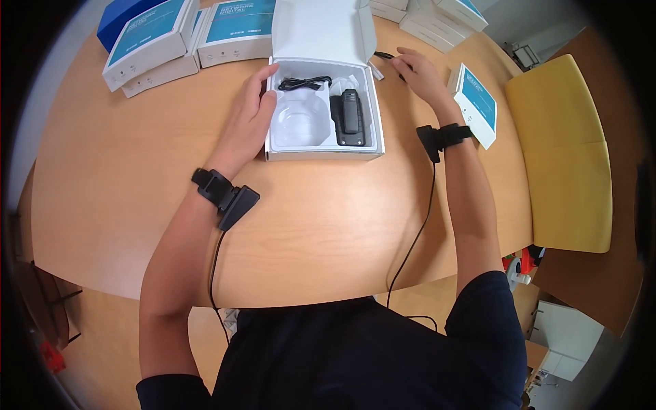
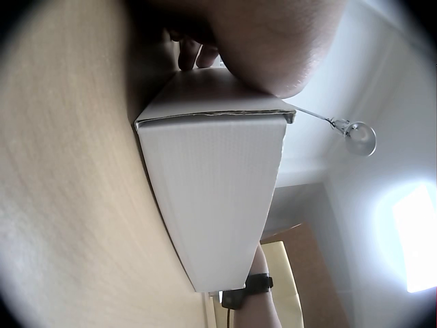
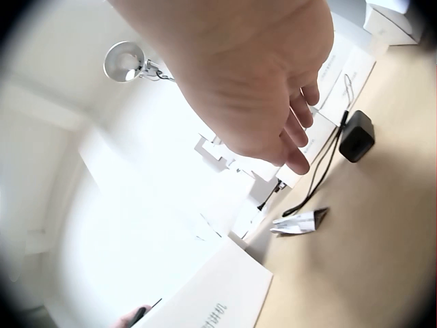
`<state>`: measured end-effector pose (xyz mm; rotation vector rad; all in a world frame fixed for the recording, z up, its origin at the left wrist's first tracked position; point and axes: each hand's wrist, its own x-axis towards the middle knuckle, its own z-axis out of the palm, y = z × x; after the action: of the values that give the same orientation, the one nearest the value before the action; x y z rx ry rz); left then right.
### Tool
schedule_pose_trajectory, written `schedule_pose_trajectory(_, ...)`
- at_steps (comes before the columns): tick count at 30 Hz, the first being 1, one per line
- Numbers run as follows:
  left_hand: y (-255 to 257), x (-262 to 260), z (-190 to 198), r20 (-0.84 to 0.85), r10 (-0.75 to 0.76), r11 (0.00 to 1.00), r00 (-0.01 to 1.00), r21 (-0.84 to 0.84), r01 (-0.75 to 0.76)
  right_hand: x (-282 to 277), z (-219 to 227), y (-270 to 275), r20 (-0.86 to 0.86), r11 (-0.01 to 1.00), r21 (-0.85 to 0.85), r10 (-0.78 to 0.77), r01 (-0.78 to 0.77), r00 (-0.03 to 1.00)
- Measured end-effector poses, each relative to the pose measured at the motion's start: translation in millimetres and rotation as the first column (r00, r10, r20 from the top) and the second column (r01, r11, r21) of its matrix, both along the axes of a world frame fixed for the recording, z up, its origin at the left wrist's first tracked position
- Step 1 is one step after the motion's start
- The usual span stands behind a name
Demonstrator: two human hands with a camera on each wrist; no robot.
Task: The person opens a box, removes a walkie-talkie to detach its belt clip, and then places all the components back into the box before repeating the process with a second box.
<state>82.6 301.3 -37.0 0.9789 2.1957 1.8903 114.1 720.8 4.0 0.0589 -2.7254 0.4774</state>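
Observation:
An open white cardboard box (image 1: 324,156) stands with its lid (image 1: 321,31) raised at the back. In its white plastic tray lie a black device with a clip (image 1: 350,113), probably a two-way radio, and a coiled black cable (image 1: 304,83). My left hand (image 1: 249,116) rests along the box's left side, fingertips and thumb at the rim. To the right of the box, my right hand (image 1: 418,75) hovers with relaxed fingers near a black cord (image 1: 384,55). In the right wrist view, a small black block (image 3: 357,137) and a folded paper (image 3: 299,223) lie close to that hand.
Several white-and-teal boxes (image 1: 236,31) stand at the back left, beside a blue box (image 1: 123,20). More white boxes (image 1: 437,27) are stacked at the back right. Another teal-topped box (image 1: 476,102) lies by my right wrist. A yellow chair (image 1: 564,150) adjoins the table's right edge.

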Motion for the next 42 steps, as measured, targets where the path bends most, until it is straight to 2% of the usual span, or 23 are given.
schedule_pose_trajectory(1, 0.2, 0.8, 0.2, -0.001, 0.004, 1.0, 1.0, 0.008, -0.004, 1.5, -0.5, -3.8, 0.008, 0.999, 0.049, 0.004, -0.004, 1.0)
schedule_pose_trajectory(4, 0.3, -0.1, -1.0, 0.003, 0.008, 1.0, 1.0, 0.0, -0.008, 8.9, 6.3, -10.1, 0.182, 0.998, -0.032, -0.044, 0.05, 0.982)
schedule_pose_trajectory(7, 0.2, -0.8, -1.3, -0.006, 0.009, 1.0, 1.0, -0.006, -0.009, 9.0, 7.3, -5.4, 0.13, 0.987, -0.085, -0.123, 0.135, 0.984)
schedule_pose_trajectory(10, -0.8, 1.5, 1.9, -0.001, 0.007, 1.0, 1.0, -0.004, -0.007, 13.5, 24.6, -8.5, -0.119, 0.971, -0.204, -0.15, 0.123, 0.982)
schedule_pose_trajectory(13, 0.8, -2.3, -3.7, 0.004, 0.005, 1.0, 1.0, 0.015, -0.005, 25.7, 59.2, -46.4, -0.248, 0.926, -0.375, -0.15, 0.048, 0.957)
schedule_pose_trajectory(16, 1.3, -1.3, -3.2, -0.021, 0.025, 1.0, 0.999, 0.011, -0.025, 36.9, 82.4, -96.0, -0.322, 0.922, -0.361, 0.017, -0.139, 0.947)
schedule_pose_trajectory(19, 1.3, 2.0, 0.1, -0.01, 0.032, 0.999, 0.999, 0.02, -0.032, 45.0, 86.0, -135.5, -0.212, 0.908, -0.299, 0.237, -0.294, 0.948)
schedule_pose_trajectory(22, 1.7, 1.9, 1.1, -0.005, 0.021, 0.999, 1.0, 0.032, -0.021, 45.1, 75.9, -167.0, 0.014, 0.943, -0.18, 0.288, -0.281, 0.958)
schedule_pose_trajectory(23, 1.7, 1.6, 0.8, -0.001, 0.019, 0.999, 1.0, 0.03, -0.019, 41.3, 65.9, -165.6, 0.064, 0.943, -0.092, 0.327, -0.321, 0.943)
schedule_pose_trajectory(26, 2.0, 1.6, 2.6, 0.006, 0.015, 1.0, 1.0, 0.022, -0.016, 44.3, 56.3, -173.3, 0.15, 0.95, 0.034, 0.303, -0.311, 0.941)
schedule_pose_trajectory(30, -0.6, 3.3, 2.3, 0.003, 0.024, 1.0, 1.0, 0.013, -0.024, 41.9, 56.6, -176.0, 0.082, 0.932, 0.012, 0.361, -0.363, 0.929)
schedule_pose_trajectory(33, 1.9, 1.7, -0.9, 0.029, -0.005, 0.999, 1.0, 0.041, 0.004, 44.7, 56.5, -181.6, 0.284, 0.946, -0.071, 0.324, -0.317, 0.902)
schedule_pose_trajectory(36, 3.1, 0.6, -0.7, 0.04, -0.016, 0.998, 0.999, 0.056, 0.014, 36.4, 34.6, -173.0, 0.227, 0.927, -0.095, 0.375, -0.363, 0.899)
schedule_pose_trajectory(42, 3.1, 1.0, 0.9, 0.059, -0.038, 0.997, 0.998, 0.063, 0.034, 37.8, 34.8, -178.3, 0.194, 0.927, -0.059, 0.374, -0.369, 0.907)
